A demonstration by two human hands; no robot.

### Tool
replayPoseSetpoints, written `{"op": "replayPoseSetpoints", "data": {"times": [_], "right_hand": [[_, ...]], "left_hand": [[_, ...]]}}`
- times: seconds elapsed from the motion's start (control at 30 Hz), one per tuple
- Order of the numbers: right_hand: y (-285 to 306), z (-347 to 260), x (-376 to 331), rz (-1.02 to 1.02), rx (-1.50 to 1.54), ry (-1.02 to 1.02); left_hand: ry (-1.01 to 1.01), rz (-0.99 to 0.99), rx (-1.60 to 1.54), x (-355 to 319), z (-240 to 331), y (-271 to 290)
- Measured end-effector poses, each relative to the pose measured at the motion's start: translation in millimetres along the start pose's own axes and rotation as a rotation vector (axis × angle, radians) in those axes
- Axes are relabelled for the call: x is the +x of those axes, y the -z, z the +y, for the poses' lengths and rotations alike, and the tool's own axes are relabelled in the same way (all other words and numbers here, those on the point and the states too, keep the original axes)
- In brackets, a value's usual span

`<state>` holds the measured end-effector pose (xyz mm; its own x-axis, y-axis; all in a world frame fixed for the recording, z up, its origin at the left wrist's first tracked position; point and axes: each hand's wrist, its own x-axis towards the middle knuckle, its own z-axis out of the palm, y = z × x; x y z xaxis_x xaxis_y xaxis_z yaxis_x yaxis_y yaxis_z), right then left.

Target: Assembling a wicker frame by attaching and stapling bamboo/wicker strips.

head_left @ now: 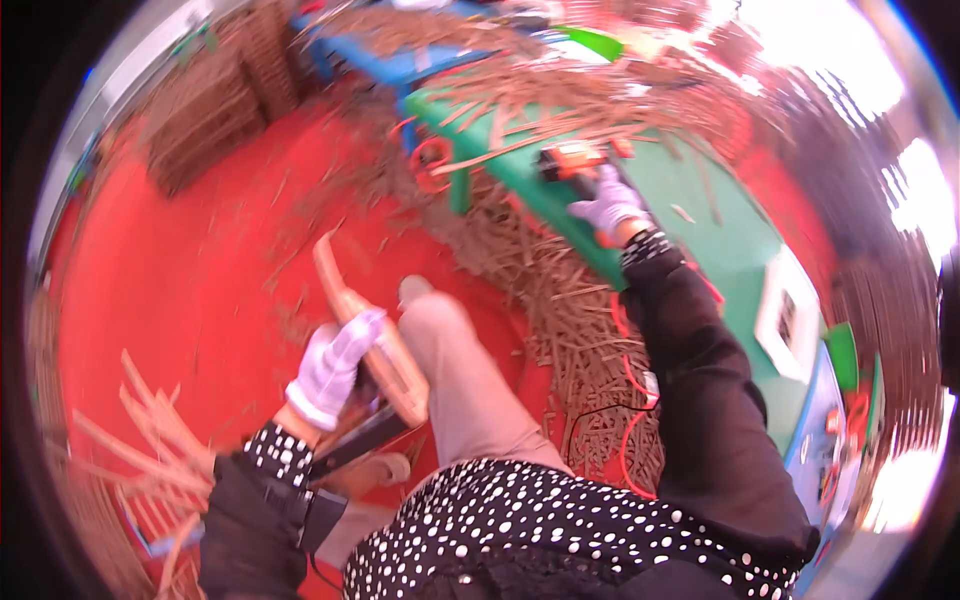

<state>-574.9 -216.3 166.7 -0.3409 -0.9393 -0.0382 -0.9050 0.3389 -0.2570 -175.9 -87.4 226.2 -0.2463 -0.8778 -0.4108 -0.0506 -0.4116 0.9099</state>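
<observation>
My left hand [328, 370], in a white glove, is closed round a long tan wooden piece [397, 375] above my lap, beside my bent leg. A thin curved strip [328, 265] sticks out from the far end of this piece. A dark flat part lies beneath it, partly hidden by my hand and wrist. My right arm reaches out over the green table [725, 215]. There my right hand [612, 203], also gloved, grips an orange-and-black hand-held power tool [573, 160] at the table's left edge. Motion blur hides the tool's finer details.
Loose brown strips [540, 100] heap on the table's far end, and many more strips [590, 360] litter the floor below. An orange hose [628, 450] runs beside my right arm. Brown stacks [205, 115] stand far left; long strips [150, 430] fan out near left. A white box [787, 315] sits right.
</observation>
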Motion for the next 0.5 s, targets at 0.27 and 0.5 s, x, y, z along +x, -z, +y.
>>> {"op": "replayPoseSetpoints", "data": {"times": [0.27, 0.5], "right_hand": [[-1.6, 8.3, 75.2, -0.036, 0.005, 0.061], [129.4, -89.1, -126.8, -0.483, 0.722, 0.362]], "left_hand": [[0.033, -0.085, -0.051, 11.2, -4.3, 6.3], [0.038, -0.027, -0.085, 3.6, -5.9, 10.2]]}}
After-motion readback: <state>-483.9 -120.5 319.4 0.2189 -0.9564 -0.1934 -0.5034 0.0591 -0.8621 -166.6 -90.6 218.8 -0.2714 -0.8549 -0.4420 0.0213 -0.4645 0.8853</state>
